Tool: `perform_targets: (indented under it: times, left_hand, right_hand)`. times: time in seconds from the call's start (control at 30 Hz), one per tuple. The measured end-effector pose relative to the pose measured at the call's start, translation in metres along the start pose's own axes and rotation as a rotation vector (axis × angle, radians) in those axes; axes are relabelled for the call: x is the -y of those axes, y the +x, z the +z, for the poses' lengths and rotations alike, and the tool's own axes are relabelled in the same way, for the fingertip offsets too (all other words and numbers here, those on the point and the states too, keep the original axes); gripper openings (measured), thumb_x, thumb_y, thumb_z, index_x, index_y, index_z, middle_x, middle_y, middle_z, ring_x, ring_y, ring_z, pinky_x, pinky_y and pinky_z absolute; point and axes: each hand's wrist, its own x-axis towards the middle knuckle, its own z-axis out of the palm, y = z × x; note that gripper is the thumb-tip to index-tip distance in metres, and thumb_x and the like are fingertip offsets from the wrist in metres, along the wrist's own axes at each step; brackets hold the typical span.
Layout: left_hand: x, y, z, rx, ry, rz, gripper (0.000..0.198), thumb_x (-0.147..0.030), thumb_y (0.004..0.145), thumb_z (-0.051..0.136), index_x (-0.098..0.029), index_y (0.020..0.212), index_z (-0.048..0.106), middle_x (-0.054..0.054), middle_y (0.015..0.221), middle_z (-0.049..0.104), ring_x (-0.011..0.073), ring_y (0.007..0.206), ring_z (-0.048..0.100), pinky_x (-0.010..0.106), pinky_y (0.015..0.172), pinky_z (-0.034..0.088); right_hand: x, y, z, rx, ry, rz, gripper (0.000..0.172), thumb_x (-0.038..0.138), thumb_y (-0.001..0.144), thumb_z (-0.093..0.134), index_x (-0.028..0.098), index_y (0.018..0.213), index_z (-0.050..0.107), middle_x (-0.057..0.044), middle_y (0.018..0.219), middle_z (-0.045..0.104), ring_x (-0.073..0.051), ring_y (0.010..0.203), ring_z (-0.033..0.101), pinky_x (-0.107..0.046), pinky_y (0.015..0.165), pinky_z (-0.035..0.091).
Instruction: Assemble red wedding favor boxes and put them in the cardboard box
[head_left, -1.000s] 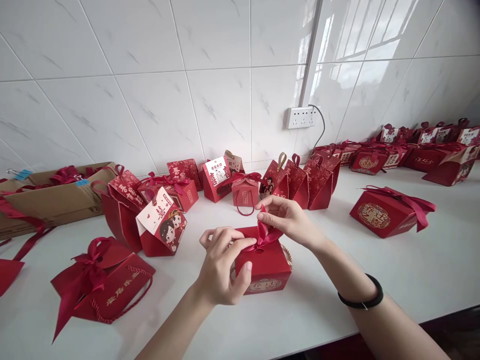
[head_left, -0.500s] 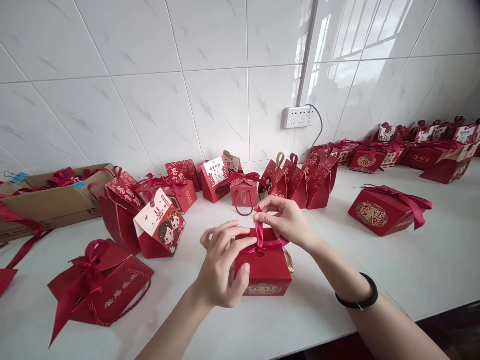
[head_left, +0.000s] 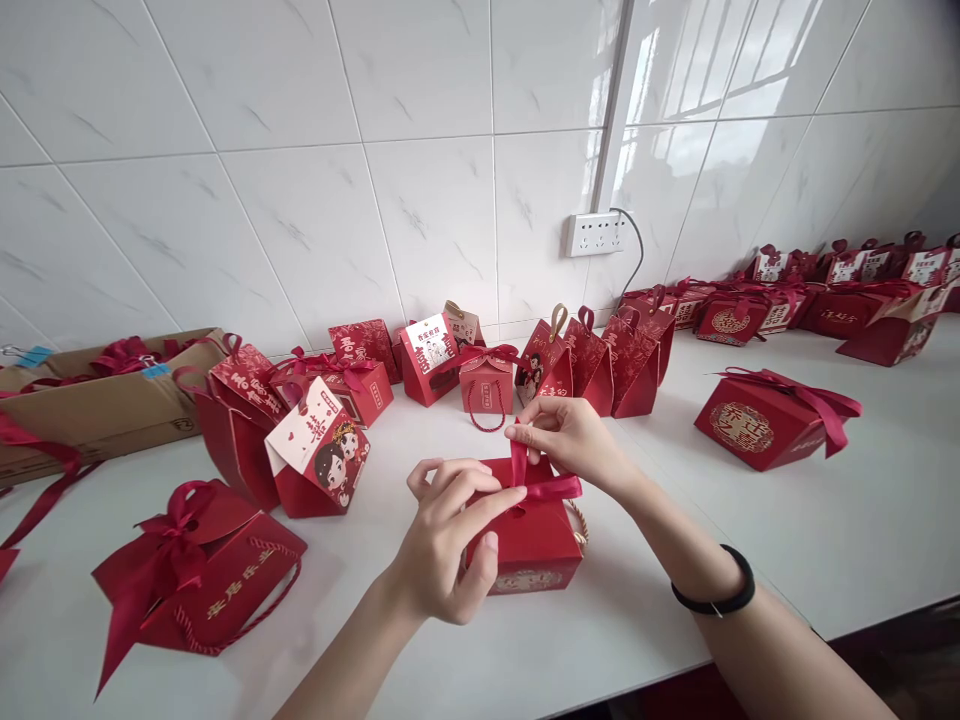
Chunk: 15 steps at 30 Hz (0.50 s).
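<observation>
A small red gift box stands on the white counter in front of me. A red ribbon lies tied across its top. My left hand holds the box's near left side, index finger pressed on the knot. My right hand, with a black band on its wrist, pinches one ribbon end and holds it up above the box.
Several red gift boxes stand along the tiled wall, such as a cartoon-printed box and a flat box with a big bow. A cardboard carton sits far left. Another ribboned box lies right. A wall socket is behind.
My right hand has lowered slightly and drawn the ribbon end tighter over the box. My left index finger has stretched further onto the knot. The box stays in place.
</observation>
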Motion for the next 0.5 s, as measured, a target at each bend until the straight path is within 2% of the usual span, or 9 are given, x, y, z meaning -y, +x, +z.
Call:
perform_targets:
  times: [0.17, 0.33, 0.43, 0.5]
  left_hand:
    - [0.0, -0.001, 0.001, 0.004, -0.021, -0.022, 0.04, -0.019, 0.079, 0.037, -0.02, 0.108, 0.064, 0.007, 0.089, 0.062, 0.0267, 0.097, 0.054, 0.043, 0.083, 0.028]
    - [0.0, 0.0, 0.0, 0.033, 0.004, -0.015, 0.042, -0.02, 0.078, 0.037, -0.019, 0.112, 0.062, 0.008, 0.093, 0.062, 0.0278, 0.1, 0.053, 0.043, 0.085, 0.028]
    - [0.0, 0.001, -0.001, 0.026, 0.033, -0.017, 0.041, -0.021, 0.079, 0.037, -0.018, 0.111, 0.062, 0.009, 0.096, 0.061, 0.028, 0.101, 0.052, 0.043, 0.084, 0.029]
    - [0.0, 0.001, -0.002, 0.022, 0.046, -0.019, 0.039, -0.021, 0.079, 0.038, -0.018, 0.109, 0.064, 0.01, 0.101, 0.061, 0.0288, 0.104, 0.051, 0.044, 0.085, 0.03]
  right_hand:
    - [-0.006, 0.002, 0.002, -0.117, -0.22, -0.098, 0.03, 0.045, 0.077, 0.066, 0.018, 0.063, 0.061, 0.0, 0.061, 0.062, -0.012, 0.054, 0.05, -0.025, 0.053, 0.038]
    - [-0.015, 0.008, 0.005, -0.033, -0.203, -0.157, 0.03, 0.047, 0.075, 0.066, 0.019, 0.067, 0.065, -0.003, 0.079, 0.066, -0.017, 0.079, 0.06, -0.03, 0.072, 0.046]
    - [-0.022, 0.011, 0.008, 0.08, -0.105, 0.0, 0.034, 0.05, 0.074, 0.066, 0.017, 0.064, 0.063, -0.001, 0.068, 0.064, -0.015, 0.066, 0.06, -0.026, 0.059, 0.046]
    - [-0.024, 0.012, 0.009, 0.091, -0.074, 0.082, 0.033, 0.049, 0.074, 0.065, 0.017, 0.066, 0.061, 0.0, 0.065, 0.063, -0.014, 0.06, 0.058, -0.025, 0.052, 0.044]
